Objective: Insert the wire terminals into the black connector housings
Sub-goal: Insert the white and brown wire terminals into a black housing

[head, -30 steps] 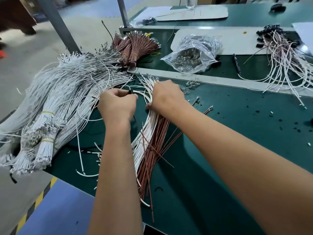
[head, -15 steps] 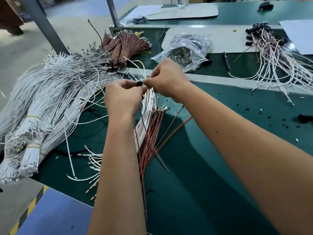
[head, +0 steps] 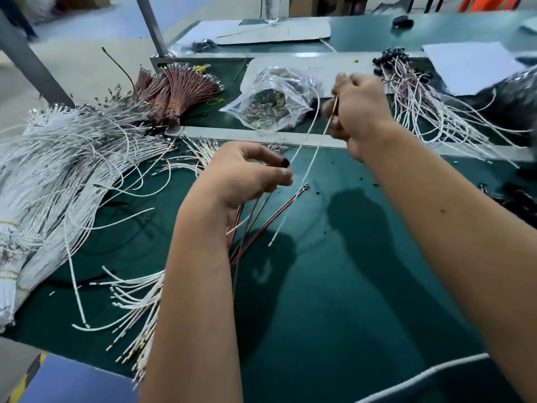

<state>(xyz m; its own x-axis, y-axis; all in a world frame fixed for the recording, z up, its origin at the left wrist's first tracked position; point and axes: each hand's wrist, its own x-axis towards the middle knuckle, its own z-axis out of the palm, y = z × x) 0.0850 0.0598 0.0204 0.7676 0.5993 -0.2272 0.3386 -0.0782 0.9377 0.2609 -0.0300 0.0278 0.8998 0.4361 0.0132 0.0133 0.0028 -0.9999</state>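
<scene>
My left hand [head: 247,173] pinches a small black connector housing [head: 285,162] between thumb and fingertips, low over the green mat [head: 334,286]. My right hand [head: 359,112] is raised further back and to the right, its fingers curled round thin wires. One white wire [head: 305,135] curves from the housing up towards that hand. A second white wire [head: 293,210] hangs from it down to the mat. Loose brown wires [head: 261,225] with metal terminals lie under my left hand. The view is motion-blurred.
A big heap of white wires [head: 72,158] fills the left side. Brown wire bundles [head: 174,91] and a clear bag of terminals [head: 273,103] lie behind the metal strip. Wires fitted with black housings [head: 421,91] sit back right beside a black bag [head: 511,97].
My hands, which met at the housing, have come apart. The right hand has risen to the right, drawing wires up with it; the left hand has kept the housing and dropped lower.
</scene>
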